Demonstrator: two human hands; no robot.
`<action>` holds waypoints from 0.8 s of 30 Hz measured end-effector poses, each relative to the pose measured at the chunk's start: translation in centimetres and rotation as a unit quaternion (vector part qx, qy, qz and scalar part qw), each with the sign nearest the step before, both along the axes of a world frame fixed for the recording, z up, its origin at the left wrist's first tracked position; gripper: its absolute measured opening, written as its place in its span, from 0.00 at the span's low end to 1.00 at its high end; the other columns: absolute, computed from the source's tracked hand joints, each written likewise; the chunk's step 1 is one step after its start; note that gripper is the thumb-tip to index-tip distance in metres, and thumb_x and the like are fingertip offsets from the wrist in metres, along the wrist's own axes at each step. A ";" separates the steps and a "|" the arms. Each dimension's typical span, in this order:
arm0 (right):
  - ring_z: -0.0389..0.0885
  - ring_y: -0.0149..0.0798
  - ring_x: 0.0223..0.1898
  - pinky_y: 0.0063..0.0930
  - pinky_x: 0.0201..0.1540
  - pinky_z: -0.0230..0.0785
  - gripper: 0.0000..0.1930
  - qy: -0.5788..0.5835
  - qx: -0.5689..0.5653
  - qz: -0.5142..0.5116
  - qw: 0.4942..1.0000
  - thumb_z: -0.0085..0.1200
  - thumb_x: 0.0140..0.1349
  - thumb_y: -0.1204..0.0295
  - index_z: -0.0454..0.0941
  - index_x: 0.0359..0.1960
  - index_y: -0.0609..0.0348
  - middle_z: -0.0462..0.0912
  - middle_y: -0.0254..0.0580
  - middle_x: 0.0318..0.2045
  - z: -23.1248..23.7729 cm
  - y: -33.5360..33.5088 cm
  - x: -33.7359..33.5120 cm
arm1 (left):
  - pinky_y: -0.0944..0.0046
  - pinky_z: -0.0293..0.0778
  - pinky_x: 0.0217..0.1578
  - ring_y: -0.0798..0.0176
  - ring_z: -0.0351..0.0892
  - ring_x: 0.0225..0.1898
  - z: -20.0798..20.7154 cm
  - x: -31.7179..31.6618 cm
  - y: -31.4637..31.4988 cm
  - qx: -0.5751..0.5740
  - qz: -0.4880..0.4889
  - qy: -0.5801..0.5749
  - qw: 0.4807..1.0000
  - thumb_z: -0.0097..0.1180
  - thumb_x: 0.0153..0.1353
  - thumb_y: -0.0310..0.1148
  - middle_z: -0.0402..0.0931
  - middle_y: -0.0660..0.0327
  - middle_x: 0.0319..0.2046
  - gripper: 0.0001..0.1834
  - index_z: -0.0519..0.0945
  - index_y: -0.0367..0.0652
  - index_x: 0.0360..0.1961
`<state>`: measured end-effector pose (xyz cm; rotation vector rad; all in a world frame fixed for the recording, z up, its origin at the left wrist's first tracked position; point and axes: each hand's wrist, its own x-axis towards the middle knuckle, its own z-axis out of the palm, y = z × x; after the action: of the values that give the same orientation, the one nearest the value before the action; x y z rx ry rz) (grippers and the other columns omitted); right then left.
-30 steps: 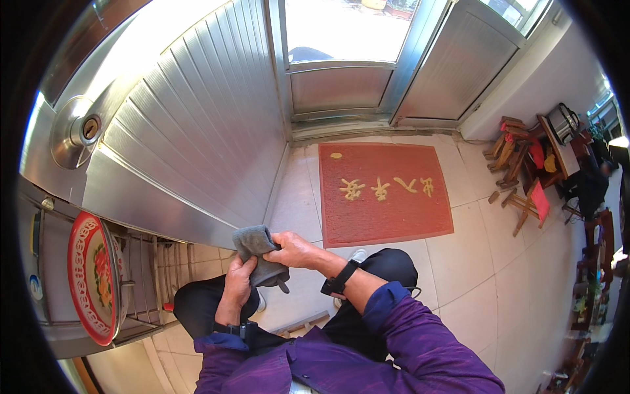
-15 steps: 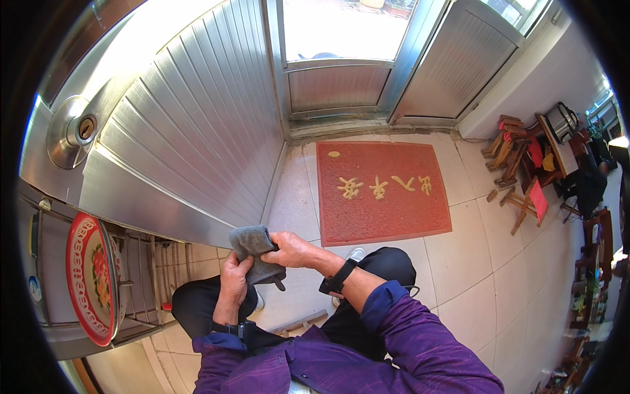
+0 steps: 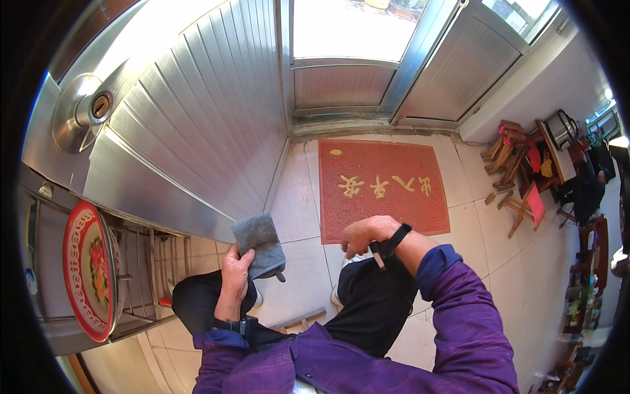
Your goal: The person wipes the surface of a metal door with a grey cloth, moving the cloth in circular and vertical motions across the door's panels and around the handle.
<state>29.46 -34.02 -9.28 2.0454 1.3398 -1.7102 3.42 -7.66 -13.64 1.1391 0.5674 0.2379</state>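
Note:
My left hand (image 3: 236, 268) grips the lower left edge of a folded grey cloth (image 3: 261, 246), its thumb lying on top. The cloth is held up above the floor, in front of the open metal door's lower end. A small dark loop shows at its lower corner. My right hand (image 3: 366, 234) is off to the right of the cloth, over the near edge of the red doormat (image 3: 384, 187) as seen from above. Its fingers bend loosely downward with slight gaps, and I see nothing in them. The palm side is hidden. Both wrists wear dark bands.
A silver ribbed door (image 3: 190, 125) with a round lock (image 3: 98, 108) stands at the left. Below it, a red-rimmed floral tray (image 3: 73, 276) leans against a metal rack (image 3: 141, 289). Wooden folding stools (image 3: 522, 207) and a small table (image 3: 558, 157) are at the right.
My right hand has let go of the cloth and moved right. The cloth stays in my left hand and now hangs more spread out. The view has shifted slightly.

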 end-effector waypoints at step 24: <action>0.85 0.45 0.50 0.43 0.51 0.77 0.21 -0.053 -0.220 -0.022 0.974 0.53 0.59 0.65 0.86 0.51 0.56 0.86 0.44 0.53 -5.5 -4.1 -2.9 | 0.65 0.75 0.54 0.69 0.81 0.47 1.5 -0.1 -0.7 -0.021 -0.030 0.000 0.999 0.58 0.69 0.24 0.84 0.59 0.49 0.16 0.79 0.33 0.57</action>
<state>26.54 -38.11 -14.80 1.8859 0.7974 -1.7004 3.28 -8.31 -12.14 1.1138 0.5355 0.1727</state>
